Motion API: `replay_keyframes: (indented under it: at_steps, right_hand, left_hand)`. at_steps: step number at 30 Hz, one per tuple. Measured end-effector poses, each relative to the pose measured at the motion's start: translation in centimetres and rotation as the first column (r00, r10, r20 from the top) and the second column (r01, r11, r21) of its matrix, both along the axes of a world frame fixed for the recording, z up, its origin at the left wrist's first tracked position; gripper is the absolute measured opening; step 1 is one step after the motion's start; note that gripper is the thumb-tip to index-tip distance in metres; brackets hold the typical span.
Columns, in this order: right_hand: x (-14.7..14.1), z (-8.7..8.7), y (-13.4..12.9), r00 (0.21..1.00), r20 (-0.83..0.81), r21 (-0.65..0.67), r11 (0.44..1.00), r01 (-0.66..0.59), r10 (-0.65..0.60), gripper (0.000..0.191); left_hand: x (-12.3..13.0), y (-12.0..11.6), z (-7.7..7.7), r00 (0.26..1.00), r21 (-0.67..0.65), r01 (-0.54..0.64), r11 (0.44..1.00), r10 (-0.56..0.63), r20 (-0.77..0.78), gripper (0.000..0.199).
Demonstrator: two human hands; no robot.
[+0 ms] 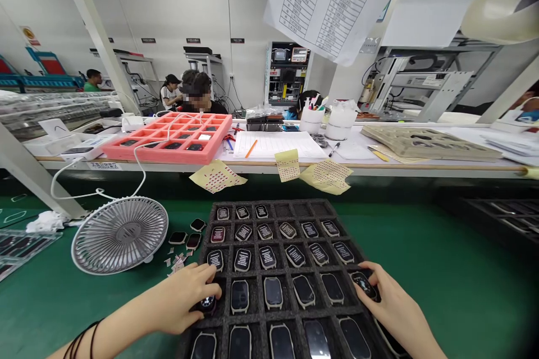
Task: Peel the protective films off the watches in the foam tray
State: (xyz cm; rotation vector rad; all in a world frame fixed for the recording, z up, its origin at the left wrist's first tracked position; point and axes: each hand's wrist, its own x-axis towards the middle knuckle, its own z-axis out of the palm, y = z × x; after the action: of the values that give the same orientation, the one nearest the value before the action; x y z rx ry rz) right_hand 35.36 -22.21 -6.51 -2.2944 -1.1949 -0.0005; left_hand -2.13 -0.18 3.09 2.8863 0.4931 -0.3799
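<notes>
A black foam tray (257,263) lies in front of me, its square compartments holding rows of smartwatch bodies without straps. My left hand (185,298) is closed at the tray's left edge, fingers curled over a smartwatch (207,303) whose lit face partly shows. At the right end of the same row, my right hand (389,305) pinches another smartwatch (362,284) between thumb and fingers; its screen is lit too. Rows farther back show white text on their screens, and one watch (218,234) has a reddish screen. Nearer watches, such as one smartwatch (240,295), have dark screens.
Left of the tray stands a round grey fan (122,234), with loose watches (193,241) and paper scraps beside it. A shelf edge (252,166) crosses ahead, bearing a pink foam tray (202,157) and papers. Another black tray (488,219) sits at right. Other people work beyond.
</notes>
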Motion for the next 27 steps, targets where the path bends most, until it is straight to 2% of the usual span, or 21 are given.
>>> replay_keyframes:
  at_steps: [8,12,18,27]
  right_hand:
    - [0.14,-0.12,-0.07,0.999,-0.018,-0.023,0.999,-0.034,0.034,0.038]
    - [0.11,-0.25,-0.15,1.000,-0.024,-0.015,1.000,-0.007,0.006,0.041]
    - [0.05,-0.35,-0.01,1.000,-0.001,0.020,1.000,-0.018,0.018,0.033]
    - [0.06,-0.35,-0.10,1.000,0.011,0.025,0.999,-0.024,0.024,0.033]
  left_hand:
    - [-0.12,-0.08,0.11,1.000,0.007,-0.010,1.000,0.010,-0.004,0.033]
    - [-0.01,-0.05,0.06,1.000,0.004,-0.012,1.000,0.012,-0.011,0.033]
    - [0.06,0.05,-0.04,1.000,-0.010,-0.028,1.000,0.027,-0.009,0.034]
    - [-0.12,0.01,-0.11,1.000,-0.006,-0.016,1.000,0.016,-0.001,0.033]
